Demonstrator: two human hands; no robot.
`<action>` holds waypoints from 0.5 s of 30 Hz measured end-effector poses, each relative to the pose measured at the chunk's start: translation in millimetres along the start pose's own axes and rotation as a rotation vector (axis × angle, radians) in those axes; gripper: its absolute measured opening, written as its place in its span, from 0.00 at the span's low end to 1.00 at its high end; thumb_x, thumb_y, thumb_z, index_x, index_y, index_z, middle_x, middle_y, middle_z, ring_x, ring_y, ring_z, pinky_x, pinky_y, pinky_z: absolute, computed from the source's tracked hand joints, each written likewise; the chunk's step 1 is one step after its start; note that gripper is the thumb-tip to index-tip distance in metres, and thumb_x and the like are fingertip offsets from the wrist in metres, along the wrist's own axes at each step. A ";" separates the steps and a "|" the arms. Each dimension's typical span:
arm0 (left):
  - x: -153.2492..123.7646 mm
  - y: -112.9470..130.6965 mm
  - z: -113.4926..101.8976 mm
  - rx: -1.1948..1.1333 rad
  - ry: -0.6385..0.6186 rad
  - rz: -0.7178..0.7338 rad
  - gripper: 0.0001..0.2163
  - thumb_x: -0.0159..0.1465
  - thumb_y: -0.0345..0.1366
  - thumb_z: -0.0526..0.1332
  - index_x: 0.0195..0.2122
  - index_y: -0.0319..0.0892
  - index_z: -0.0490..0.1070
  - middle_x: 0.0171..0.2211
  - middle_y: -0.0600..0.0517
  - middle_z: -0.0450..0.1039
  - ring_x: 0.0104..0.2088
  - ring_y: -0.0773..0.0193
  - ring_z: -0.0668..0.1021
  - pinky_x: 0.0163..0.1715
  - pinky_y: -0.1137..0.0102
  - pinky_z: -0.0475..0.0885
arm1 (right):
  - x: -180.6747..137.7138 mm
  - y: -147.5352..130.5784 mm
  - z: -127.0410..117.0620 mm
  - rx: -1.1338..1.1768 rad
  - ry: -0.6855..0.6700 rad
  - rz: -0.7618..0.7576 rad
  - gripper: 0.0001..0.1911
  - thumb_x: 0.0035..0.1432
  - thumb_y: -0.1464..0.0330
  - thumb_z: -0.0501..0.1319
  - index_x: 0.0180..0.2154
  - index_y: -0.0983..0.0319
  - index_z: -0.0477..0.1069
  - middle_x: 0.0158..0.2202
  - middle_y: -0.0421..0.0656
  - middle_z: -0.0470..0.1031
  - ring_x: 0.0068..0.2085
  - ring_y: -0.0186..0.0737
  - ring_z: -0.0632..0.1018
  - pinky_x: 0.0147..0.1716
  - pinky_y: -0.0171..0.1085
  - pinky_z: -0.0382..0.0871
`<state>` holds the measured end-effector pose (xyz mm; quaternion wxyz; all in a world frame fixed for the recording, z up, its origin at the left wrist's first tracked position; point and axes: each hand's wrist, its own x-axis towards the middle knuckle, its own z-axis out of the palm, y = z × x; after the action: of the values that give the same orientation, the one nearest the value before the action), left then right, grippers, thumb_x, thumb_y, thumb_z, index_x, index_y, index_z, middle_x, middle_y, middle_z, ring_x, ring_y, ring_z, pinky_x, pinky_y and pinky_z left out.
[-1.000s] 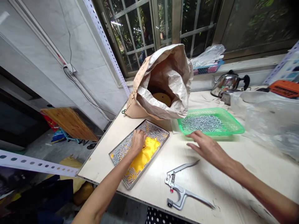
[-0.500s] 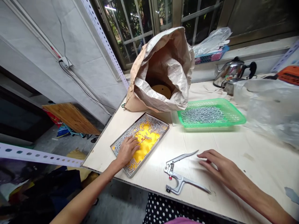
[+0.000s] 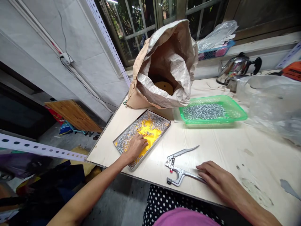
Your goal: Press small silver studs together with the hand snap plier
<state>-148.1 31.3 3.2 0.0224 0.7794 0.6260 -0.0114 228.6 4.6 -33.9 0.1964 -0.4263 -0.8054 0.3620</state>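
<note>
My left hand point(image 3: 136, 146) is over a shallow tray point(image 3: 150, 153) with a yellow bottom, its fingers bent and closed together among small metal pins point(image 3: 128, 136) that look like rivets or screws. Whatever the fingertips pinch is hidden. A pair of silver hand-press pliers point(image 3: 180, 171), with a spring and a C-shaped jaw, lies on the table with its handles spread. My right hand point(image 3: 217, 177) rests at the end of the lower handle, fingers loosely extended and covering the handle's tip. It is not wrapped round the handle.
A green plastic basket point(image 3: 237, 114) with many similar metal pins stands behind the pliers. Behind the tray is a large open paper sack point(image 3: 141, 91). A kettle point(image 3: 235, 67) and clear plastic bags point(image 3: 272, 103) are at the back right. The table's edge point(image 3: 113, 175) runs close in front.
My left hand has moved slightly right and up over the tray, its fingers more curled. The right hand has come down from beside the upper handle to the lower handle. The view has shifted slightly.
</note>
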 end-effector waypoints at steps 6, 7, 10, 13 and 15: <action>0.8 4.5 1.4 -0.045 -0.041 -0.021 0.12 0.67 0.31 0.54 0.31 0.39 0.77 0.33 0.45 0.75 0.41 0.56 0.72 0.42 0.65 0.66 | -12.1 -9.2 0.9 -0.013 -0.004 -0.030 0.15 0.69 0.61 0.49 0.45 0.57 0.72 0.43 0.45 0.73 0.42 0.41 0.77 0.43 0.41 0.73; -1.5 9.5 -3.6 -0.103 -0.005 -0.042 0.11 0.66 0.31 0.55 0.31 0.39 0.77 0.34 0.45 0.76 0.41 0.56 0.73 0.42 0.65 0.66 | -12.9 -11.9 0.6 -0.019 -0.001 -0.039 0.14 0.69 0.62 0.49 0.45 0.57 0.71 0.43 0.45 0.72 0.42 0.40 0.77 0.43 0.40 0.73; -11.8 37.8 -20.2 -0.429 0.087 -0.157 0.07 0.63 0.33 0.60 0.34 0.40 0.77 0.34 0.48 0.78 0.37 0.60 0.75 0.41 0.67 0.68 | -13.2 -17.9 1.0 -0.054 0.022 -0.069 0.13 0.69 0.65 0.49 0.45 0.58 0.71 0.43 0.45 0.72 0.42 0.40 0.76 0.43 0.41 0.72; -25.7 77.9 -26.2 -0.845 -0.087 -0.311 0.08 0.59 0.39 0.63 0.34 0.40 0.77 0.30 0.51 0.77 0.28 0.65 0.74 0.29 0.72 0.68 | -12.5 -18.6 5.1 -0.129 0.055 -0.097 0.12 0.68 0.67 0.50 0.45 0.60 0.71 0.41 0.46 0.72 0.42 0.42 0.75 0.43 0.43 0.72; -33.9 102.0 -20.4 -1.013 -0.227 -0.412 0.10 0.56 0.41 0.65 0.32 0.39 0.77 0.26 0.52 0.76 0.24 0.68 0.71 0.24 0.74 0.63 | -12.7 -17.1 9.6 -0.184 0.067 -0.109 0.11 0.68 0.69 0.51 0.45 0.60 0.71 0.41 0.47 0.72 0.42 0.44 0.75 0.42 0.44 0.72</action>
<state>-56.0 -22.6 27.3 0.4588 0.5266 0.6864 0.2026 220.4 -16.3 -27.5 0.2025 -0.4100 -0.8501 0.2611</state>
